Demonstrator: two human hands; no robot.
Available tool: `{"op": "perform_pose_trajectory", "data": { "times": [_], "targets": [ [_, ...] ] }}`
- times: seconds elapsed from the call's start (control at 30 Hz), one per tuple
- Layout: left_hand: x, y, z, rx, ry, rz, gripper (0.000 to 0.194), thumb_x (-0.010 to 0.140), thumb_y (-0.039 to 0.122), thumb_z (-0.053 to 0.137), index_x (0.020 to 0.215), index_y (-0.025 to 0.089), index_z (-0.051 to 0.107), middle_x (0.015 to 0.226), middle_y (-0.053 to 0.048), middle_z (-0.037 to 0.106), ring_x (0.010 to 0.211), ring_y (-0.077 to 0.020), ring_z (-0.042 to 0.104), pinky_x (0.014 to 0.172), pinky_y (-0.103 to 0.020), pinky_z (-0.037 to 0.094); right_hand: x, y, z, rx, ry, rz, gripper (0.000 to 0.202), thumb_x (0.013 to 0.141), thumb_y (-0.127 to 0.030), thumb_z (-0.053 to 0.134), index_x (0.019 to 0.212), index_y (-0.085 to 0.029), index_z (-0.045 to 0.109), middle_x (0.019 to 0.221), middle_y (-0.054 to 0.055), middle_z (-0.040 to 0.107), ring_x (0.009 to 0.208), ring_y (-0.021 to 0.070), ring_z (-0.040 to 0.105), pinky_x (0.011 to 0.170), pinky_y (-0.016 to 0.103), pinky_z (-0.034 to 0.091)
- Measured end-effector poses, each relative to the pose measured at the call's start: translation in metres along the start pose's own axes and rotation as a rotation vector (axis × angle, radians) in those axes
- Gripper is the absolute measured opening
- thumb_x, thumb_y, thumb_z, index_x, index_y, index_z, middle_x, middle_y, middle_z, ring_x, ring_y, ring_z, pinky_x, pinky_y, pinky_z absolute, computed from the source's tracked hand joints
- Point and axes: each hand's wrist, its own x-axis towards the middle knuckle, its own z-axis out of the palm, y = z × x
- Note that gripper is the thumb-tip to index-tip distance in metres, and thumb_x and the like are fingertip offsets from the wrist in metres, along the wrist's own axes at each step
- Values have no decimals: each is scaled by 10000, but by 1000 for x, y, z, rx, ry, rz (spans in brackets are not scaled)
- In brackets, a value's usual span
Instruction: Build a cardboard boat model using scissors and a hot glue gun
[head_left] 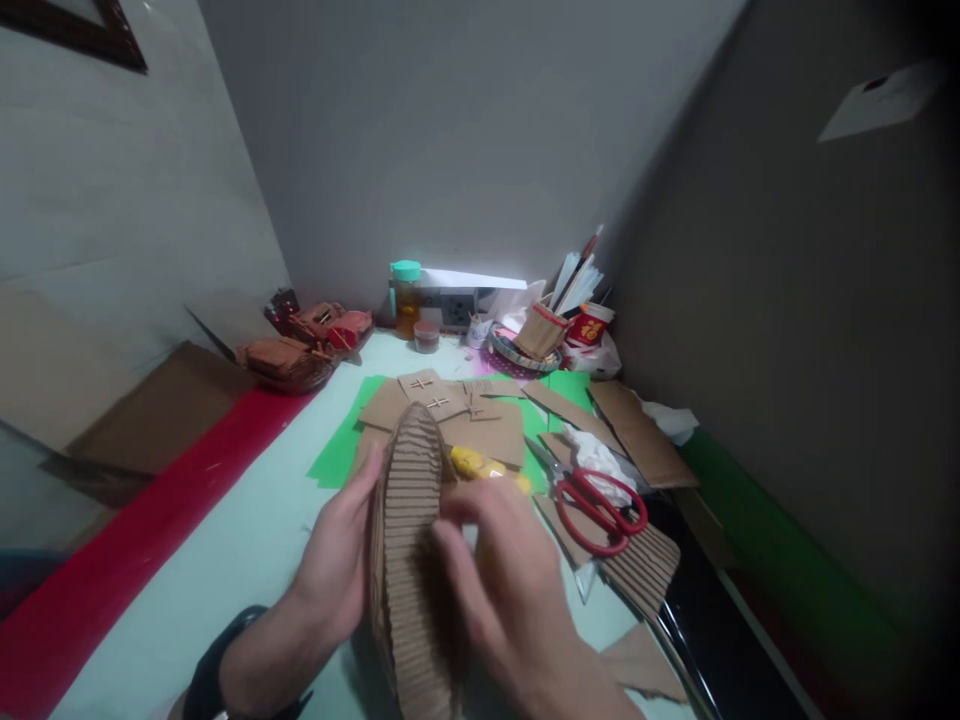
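Note:
A long cardboard piece (415,500), rounded at its far end and faced with ribbed corrugated board, stands on its edge in front of me. My left hand (337,555) grips its left side, the fingers mostly hidden behind it. On the right side, my right hand (499,570) is curled with thumb and fingers at the ribbed edge, slightly blurred. Just beyond the right hand lies a yellow tube or bottle (480,465), partly covered. Red-handled scissors (600,512) rest to the right, on cardboard scraps beside a crumpled white tissue (596,460).
Flat cardboard pieces (487,435) with small stick crosses lie on green sheets (337,450). Behind them stand a jar with a turquoise lid (406,300), a small round tub (427,337) and a stick-filled holder (544,330). Brown craft models (289,360) sit at the back left.

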Motion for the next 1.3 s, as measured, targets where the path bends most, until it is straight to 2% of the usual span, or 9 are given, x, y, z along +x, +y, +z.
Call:
{"op": "perform_pose_trajectory", "data": {
  "times": [0.13, 0.27, 0.37, 0.57, 0.77, 0.93, 1.03, 1.13, 1.3],
  "targets": [
    [1, 2, -1, -23, 6, 47, 419, 996, 351, 483, 1363, 182, 597, 1138, -95, 776, 1030, -270, 736, 966, -404, 572, -7, -4, 13, -135, -222, -192, 128, 954, -242, 519, 872, -189, 603, 826, 46, 594, 753, 210, 522, 681, 360, 425],
    [2, 4, -3, -23, 13, 36, 411, 987, 319, 512, 1369, 191, 596, 1141, -93, 776, 1040, -269, 734, 983, -407, 562, -10, -2, 26, -277, -216, -272, 89, 901, -283, 573, 894, -208, 621, 777, 21, 590, 700, 198, 499, 593, 345, 361],
    [4, 6, -4, -20, 13, 16, 419, 976, 318, 542, 1372, 192, 594, 1164, -94, 769, 1055, -271, 729, 991, -405, 558, -11, 0, 29, -297, -200, -306, 95, 880, -299, 586, 877, -208, 613, 770, 18, 596, 698, 198, 498, 601, 354, 374],
    [3, 4, -1, -32, 41, 77, 452, 977, 340, 536, 1408, 208, 554, 1253, -83, 734, 1119, -267, 701, 1017, -389, 542, -13, 3, 25, -321, -154, -134, 154, 843, -178, 581, 993, -150, 603, 872, 84, 651, 746, 253, 560, 667, 426, 489],
    [0, -12, -10, 62, 32, 386, 574, 899, 435, 665, 1437, 305, 511, 1369, -4, 670, 1297, -238, 579, 1098, -306, 458, -19, 11, 30, -393, -174, -126, 408, 864, -261, 596, 1233, -106, 517, 925, 125, 703, 771, 283, 658, 626, 398, 561],
    [1, -20, -14, 119, 92, 509, 645, 862, 474, 700, 1441, 259, 514, 1228, -46, 748, 1345, -271, 533, 1139, -348, 418, -18, 5, 32, -297, -294, 150, 497, 778, -253, 651, 1247, -134, 537, 941, 131, 710, 825, 331, 697, 683, 474, 593],
    [4, -20, -12, 131, 107, 514, 628, 856, 491, 700, 1420, 262, 543, 1243, -50, 741, 1362, -277, 513, 1137, -348, 421, -14, 3, 25, -187, -375, 230, 492, 805, -275, 648, 1266, -141, 542, 1043, 154, 700, 940, 349, 689, 762, 504, 590],
    [6, -17, -12, 116, 94, 488, 592, 852, 480, 706, 1394, 281, 572, 1292, -29, 716, 1339, -273, 537, 1115, -337, 445, -13, 7, 18, -70, -392, 246, 431, 827, -348, 653, 1203, -157, 563, 1065, 150, 686, 961, 329, 680, 749, 446, 591],
    [4, -6, -11, -56, 80, 271, 494, 909, 476, 603, 1332, 224, 638, 1184, -70, 764, 1196, -308, 654, 1023, -398, 535, -16, 18, 17, 58, -309, 235, 365, 859, -353, 642, 1175, -206, 533, 999, 75, 643, 877, 239, 655, 728, 345, 563]
  ]
}}
